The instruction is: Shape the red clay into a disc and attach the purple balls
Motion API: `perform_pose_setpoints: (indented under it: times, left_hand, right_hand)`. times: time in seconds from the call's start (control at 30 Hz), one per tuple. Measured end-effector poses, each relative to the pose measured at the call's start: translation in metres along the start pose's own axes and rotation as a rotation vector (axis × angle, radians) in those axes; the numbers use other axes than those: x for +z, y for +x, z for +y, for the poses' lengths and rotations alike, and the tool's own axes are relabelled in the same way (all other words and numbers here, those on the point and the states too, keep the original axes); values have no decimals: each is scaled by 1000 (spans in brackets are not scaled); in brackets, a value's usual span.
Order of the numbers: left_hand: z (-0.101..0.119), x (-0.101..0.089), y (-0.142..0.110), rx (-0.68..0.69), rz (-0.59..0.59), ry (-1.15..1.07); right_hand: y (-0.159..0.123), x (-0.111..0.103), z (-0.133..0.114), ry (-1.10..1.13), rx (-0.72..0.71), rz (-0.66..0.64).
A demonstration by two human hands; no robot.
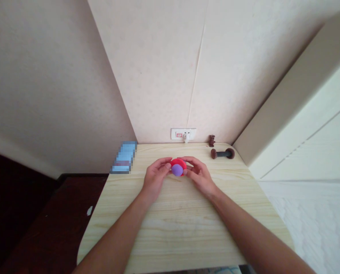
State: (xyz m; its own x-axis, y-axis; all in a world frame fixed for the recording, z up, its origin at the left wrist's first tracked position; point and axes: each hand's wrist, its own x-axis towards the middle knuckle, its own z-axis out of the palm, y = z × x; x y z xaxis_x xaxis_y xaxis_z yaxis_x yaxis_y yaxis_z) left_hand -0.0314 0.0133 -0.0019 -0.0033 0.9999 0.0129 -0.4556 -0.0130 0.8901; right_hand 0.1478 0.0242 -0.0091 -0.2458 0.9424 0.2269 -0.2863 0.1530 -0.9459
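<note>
Between my two hands is a small round object with a red disc-shaped rim (174, 162) and a purple dome (177, 170) facing me. I cannot make out its exact kind. My left hand (157, 175) grips its left edge, thumb in front and fingers behind. On the right edge, my right hand (198, 173) pinches it the same way, with the thumb near the purple dome. Both hands are above the far middle part of the pale wood-grain table (181, 228). Parts of the fingers are hidden behind the object.
A pixelated blue item (124, 158) lies at the table's back left corner. At the back right are a small dumbbell (222, 153) and a small brown figurine (212, 140). A wall socket (183, 134) with a white plug is just behind the table. White bedding (315, 224) lies to the right.
</note>
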Motion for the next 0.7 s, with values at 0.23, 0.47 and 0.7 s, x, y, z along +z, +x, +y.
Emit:
perform_pose_setpoints:
  times: [0.23, 0.47, 0.7]
  left_hand:
    - [-5, -3, 1, -1, -12, 31]
    - [-8, -7, 4, 87, 11, 221]
    - [-9, -6, 3, 15, -13, 109]
  right_hand:
    - [1, -10, 7, -63, -16, -32]
    - [0, -7, -8, -426, -211, -216]
    - [0, -7, -2, -519, -249, -156]
